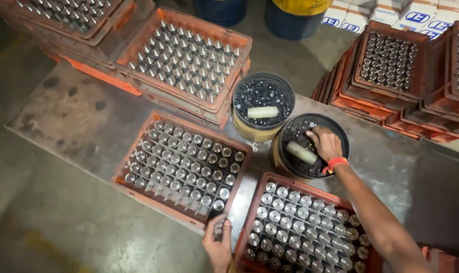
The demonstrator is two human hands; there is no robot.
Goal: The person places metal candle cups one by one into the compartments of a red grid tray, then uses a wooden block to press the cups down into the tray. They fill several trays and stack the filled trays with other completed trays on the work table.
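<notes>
Metal parts (pixel 310 139), small, dark and shiny, fill the nearer black bucket (pixel 340 132), which stands on the steel table (pixel 88 121) between two orange crates. The person's right hand (pixel 324 142) is plunged into this bucket, palm down, fingers curled into the heap; whether they have closed on any piece cannot be told. A pale cylinder (pixel 300 152) lies on the parts just beside the hand, to its left in view. The right arm runs straight from the lower right corner up to the bucket, with an orange wristband (pixel 335 164) at the wrist.

The left hand (pixel 218 241) sits at the bottom edge, fingers wrapped around a small dark metal piece (pixel 219 228) at the near corner of the left crate (pixel 181 167), which holds rows of upright metal cylinders. The right crate (pixel 305 227), below the bucket, is likewise filled with round-topped cylinders.

A second bucket (pixel 262 105), with a yellowish wall, stands just behind the first, also holding dark parts and a pale cylinder. Farther back, stacked orange crates (pixel 186 58) carry pointed metal pieces; more stacked crates (pixel 391 65) stand at right. White cartons with blue oval labels (pixel 386 12) line the top right, beside two blue drums (pixel 290 15).
</notes>
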